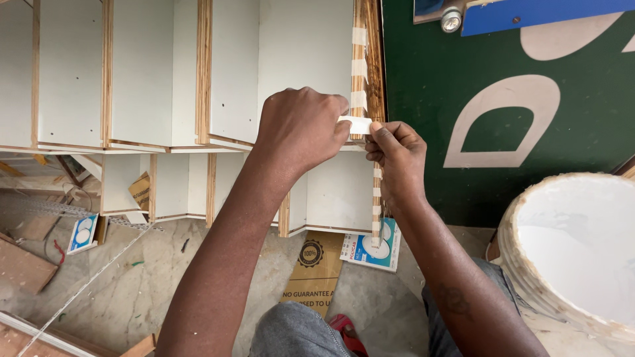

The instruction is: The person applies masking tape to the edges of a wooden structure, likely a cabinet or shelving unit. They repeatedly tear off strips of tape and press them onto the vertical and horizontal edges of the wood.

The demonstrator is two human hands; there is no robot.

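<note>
Both hands pinch one short strip of masking tape [357,123]: left hand [301,129] and right hand [395,155] at opposite ends, stretched across the plywood panel's edge [359,79], below earlier tape pieces. The taping step seems underway; pressing it flat calls for firm, even thumbs.

Matt paper tape [357,124] on layered plywood edge [359,39]

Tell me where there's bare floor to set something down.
Bare concrete floor lies between the white panels and the left forearm. The strip near the cardboard sheet and small box is crowded; the bucket fills the right.
</note>
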